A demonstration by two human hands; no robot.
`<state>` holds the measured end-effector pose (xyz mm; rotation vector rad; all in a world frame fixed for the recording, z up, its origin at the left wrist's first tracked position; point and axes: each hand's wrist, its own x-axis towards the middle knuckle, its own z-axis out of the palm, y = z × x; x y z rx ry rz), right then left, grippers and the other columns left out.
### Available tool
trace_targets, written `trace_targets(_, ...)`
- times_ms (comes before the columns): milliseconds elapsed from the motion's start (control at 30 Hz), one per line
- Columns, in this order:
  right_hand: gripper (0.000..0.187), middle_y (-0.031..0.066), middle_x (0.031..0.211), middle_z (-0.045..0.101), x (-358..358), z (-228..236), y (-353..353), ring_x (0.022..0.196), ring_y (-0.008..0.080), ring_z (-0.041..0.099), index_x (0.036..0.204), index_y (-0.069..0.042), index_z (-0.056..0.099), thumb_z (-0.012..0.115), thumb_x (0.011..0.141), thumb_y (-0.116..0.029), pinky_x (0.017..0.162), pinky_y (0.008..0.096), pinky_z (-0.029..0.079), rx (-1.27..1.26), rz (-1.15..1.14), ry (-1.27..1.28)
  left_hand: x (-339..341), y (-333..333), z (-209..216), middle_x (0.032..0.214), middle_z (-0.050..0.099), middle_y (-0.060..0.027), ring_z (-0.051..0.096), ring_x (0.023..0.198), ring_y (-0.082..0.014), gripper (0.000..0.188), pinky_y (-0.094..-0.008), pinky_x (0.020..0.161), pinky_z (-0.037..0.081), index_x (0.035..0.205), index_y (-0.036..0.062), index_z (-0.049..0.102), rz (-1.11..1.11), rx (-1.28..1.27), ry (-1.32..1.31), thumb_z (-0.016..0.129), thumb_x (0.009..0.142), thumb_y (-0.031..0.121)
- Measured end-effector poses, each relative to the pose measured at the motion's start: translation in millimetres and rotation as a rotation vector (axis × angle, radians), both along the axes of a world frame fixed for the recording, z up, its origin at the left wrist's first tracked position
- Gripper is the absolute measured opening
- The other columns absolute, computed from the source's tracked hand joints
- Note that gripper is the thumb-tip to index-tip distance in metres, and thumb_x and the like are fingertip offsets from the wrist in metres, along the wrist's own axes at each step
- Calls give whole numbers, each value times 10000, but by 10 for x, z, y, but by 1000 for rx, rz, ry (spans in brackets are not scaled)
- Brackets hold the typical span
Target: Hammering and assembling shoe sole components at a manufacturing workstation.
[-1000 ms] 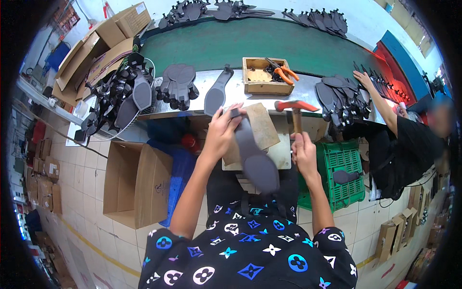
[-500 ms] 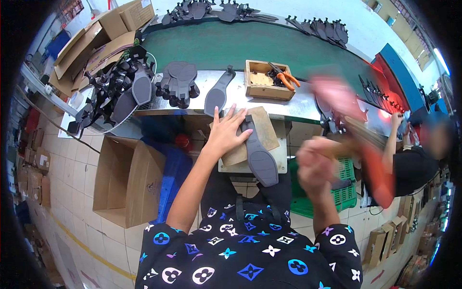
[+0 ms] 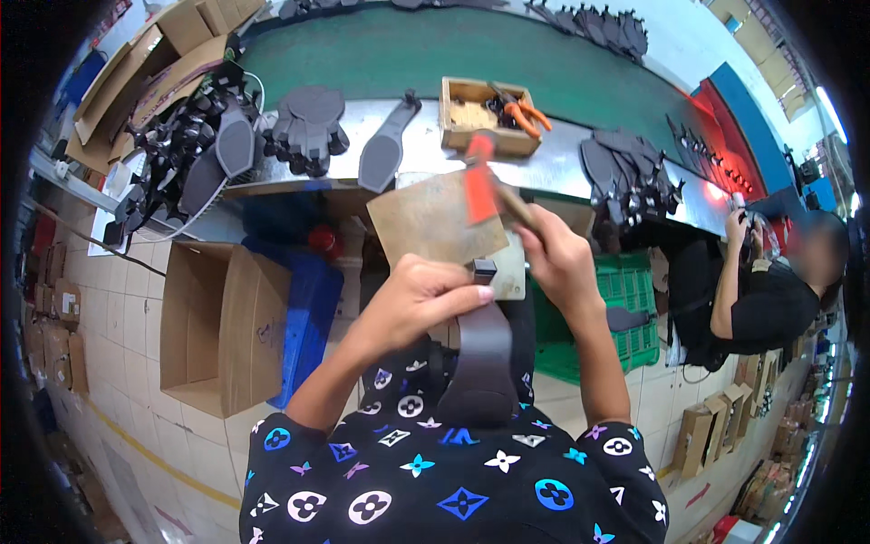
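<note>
My left hand (image 3: 421, 301) is closed round the heel end of a dark grey shoe sole (image 3: 482, 349). The sole's small black heel tip (image 3: 484, 269) sticks up beside my thumb, and its broad front end slopes down toward my lap. In my right hand (image 3: 564, 267) is the wooden handle of a hammer (image 3: 480, 190) with an orange-red head, somewhat blurred. That head hangs over a worn tan board (image 3: 426, 227) just beyond my left hand. Under the board shows a pale block (image 3: 513, 276).
Along the metal bench lie a single sole (image 3: 388, 145), piled soles (image 3: 306, 127), and a wooden tray (image 3: 459, 138) with orange-handled pliers (image 3: 518, 111). A heaped basket (image 3: 186, 227) stands left, above a carton (image 3: 204, 335). At right are a green crate (image 3: 594, 354) and a seated person (image 3: 770, 304).
The hammer has come from the far right to over the board. My left hand, flat on the sole before, now grips its heel end, and the sole has tilted toward me.
</note>
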<state>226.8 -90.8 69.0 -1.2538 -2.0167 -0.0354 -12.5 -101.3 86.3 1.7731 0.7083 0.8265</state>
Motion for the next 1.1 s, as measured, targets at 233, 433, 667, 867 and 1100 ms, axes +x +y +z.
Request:
trace_targets(233,312,107,1040,658,-146,-309,8,1032,294,609,1143,-37,640,662,908,-241,859,424,477,-190,22,-334,-20,-466,492,592,562,-43,544,516,-77,318,-252,464,408,690,-62,615,-58,-445,-131,647,938,135)
trace_targets(433,291,152,931,693,-320,48,-505,833,292,663,973,25,680,531,1002,-223,769,346,517,-407,248,478,-13,-515,493,586,512,-89,484,515,-148,282,-312,493,363,677,-56,597,-68,-372,-110,680,896,101)
trace_targets(667,302,134,912,675,-215,183,-1297,843,183,659,1138,13,597,517,1019,-253,782,320,508,-1024,461,1074,356,-211,317,747,676,-130,662,691,-177,186,-289,634,487,928,-50,716,339,186,280,652,885,119)
trace_targets(867,360,59,1041,601,132,-316,-1258,967,87,505,1194,47,541,568,1012,-263,844,269,463,-722,-159,1126,695,47,-164,1066,698,-194,677,978,-302,248,-338,870,502,1072,-52,684,338,259,294,555,976,136)
trace_targets(1100,455,239,1149,637,2129,-1862,-1093,1046,330,619,1155,61,593,535,1009,-366,918,404,481,-83,-957,939,268,187,-558,1256,617,-218,596,1157,-347,320,-398,1013,433,1220,-66,609,609,455,295,487,1004,137)
